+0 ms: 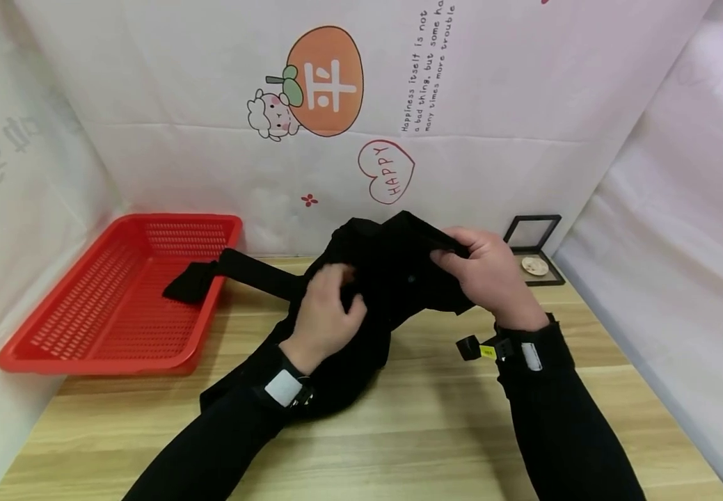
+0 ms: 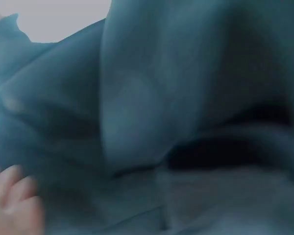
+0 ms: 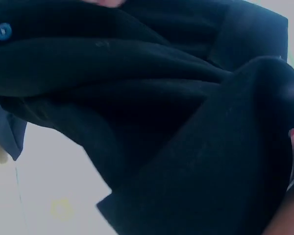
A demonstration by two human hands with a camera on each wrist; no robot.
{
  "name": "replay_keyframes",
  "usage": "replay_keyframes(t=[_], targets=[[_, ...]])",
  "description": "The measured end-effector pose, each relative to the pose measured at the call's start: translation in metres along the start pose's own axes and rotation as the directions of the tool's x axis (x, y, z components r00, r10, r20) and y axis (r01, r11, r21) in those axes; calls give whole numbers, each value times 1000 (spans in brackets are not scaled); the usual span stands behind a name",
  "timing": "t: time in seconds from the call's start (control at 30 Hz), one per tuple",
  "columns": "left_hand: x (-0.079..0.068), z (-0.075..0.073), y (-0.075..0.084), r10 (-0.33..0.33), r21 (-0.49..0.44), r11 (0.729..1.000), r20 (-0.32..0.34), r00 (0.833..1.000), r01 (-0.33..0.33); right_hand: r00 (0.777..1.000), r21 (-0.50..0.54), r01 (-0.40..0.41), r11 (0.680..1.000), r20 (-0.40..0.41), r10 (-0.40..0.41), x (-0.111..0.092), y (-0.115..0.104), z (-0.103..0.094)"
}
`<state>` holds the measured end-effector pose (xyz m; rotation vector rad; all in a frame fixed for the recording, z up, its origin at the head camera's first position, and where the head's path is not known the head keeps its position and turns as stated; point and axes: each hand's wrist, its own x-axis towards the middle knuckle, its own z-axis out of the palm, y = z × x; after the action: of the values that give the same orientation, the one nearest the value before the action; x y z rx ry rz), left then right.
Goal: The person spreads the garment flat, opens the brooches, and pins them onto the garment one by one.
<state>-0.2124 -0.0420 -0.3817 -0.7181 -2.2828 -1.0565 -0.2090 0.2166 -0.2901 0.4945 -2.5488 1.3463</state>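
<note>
Black buttoned garment (image 1: pixel 389 268) is angled toward far right corner of table (image 1: pixel 436 431); raised end is pinched by right hand (image 1: pixel 493 275), middle overhung by left hand (image 1: pixel 326 313), thumb and fingers parted.

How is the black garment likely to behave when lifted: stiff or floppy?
Probably floppy: the garment sags in folds from the right hand pinching its edge. It seems unlikely to roll, being loosely crumpled. The black strip crossing the rim of the basket might drag or catch.

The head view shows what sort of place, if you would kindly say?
Probably a makeshift, screened-off tabletop workspace: white printed fabric sheets hang around a pale wood-grain table bearing a red perforated plastic basket.
</note>
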Motion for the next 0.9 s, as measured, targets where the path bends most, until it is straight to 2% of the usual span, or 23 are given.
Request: replay_keyframes(t=[0.03,0.07,0.1,0.13,0.17,0.2,0.23,0.27,0.3,0.33,0.37,0.4,0.47,0.53,0.7,0.77,0.8,0.9], targets=[[4,-2,-1,64,-12,998,-108,992,-66,1000,-11,10,1000,18,-9,0,0,0],[8,-5,-2,122,-14,992,-186,975,-126,999,-20,22,1000,37,-21,-1,0,1],[12,-9,-2,161,-19,985,-222,962,-169,998,-27,39,999,57,-38,-1,-1,2],[16,-12,-3,176,-40,981,-217,960,-189,996,-30,57,998,75,-55,-1,0,3],[19,-16,-3,157,-82,982,-166,974,-172,993,-34,73,997,91,-70,-1,-1,4],[22,-19,-4,130,-118,983,-81,988,-139,991,-30,86,996,102,-83,-1,-1,6],[23,-21,-4,102,-137,986,26,994,-98,989,-29,98,995,111,-94,-2,-2,7],[23,-21,-5,77,-146,988,141,987,-56,988,-28,104,994,114,-100,-2,-2,7],[21,-19,-5,59,-138,990,251,966,-24,988,-25,108,994,114,-105,-2,-2,8],[19,-18,-6,42,-117,993,350,936,-1,988,-24,108,994,112,-105,-2,-2,8],[16,-15,-6,33,-93,996,431,902,8,989,-20,102,995,108,-100,-3,-1,8],[13,-11,-7,46,-73,997,481,876,-13,990,-19,100,995,100,-97,-2,0,8],[7,-6,-9,56,-36,998,552,832,-43,993,-24,89,996,74,-87,-1,2,6],[3,-5,-13,32,7,999,605,796,-45,997,-40,74,996,34,-73,-1,5,2],[5,-9,-23,-52,108,994,665,745,-27,997,-61,13,998,-70,-17,1,10,-10],[5,-11,-28,-77,137,990,675,734,-22,992,-39,-33,999,-120,28,1,13,-15],[5,-12,-31,-80,148,989,674,734,-28,987,-20,-56,998,-153,53,0,15,-18],[0,-16,-40,-88,170,985,654,751,-32,961,41,-112,993,-251,119,0,22,-26]])
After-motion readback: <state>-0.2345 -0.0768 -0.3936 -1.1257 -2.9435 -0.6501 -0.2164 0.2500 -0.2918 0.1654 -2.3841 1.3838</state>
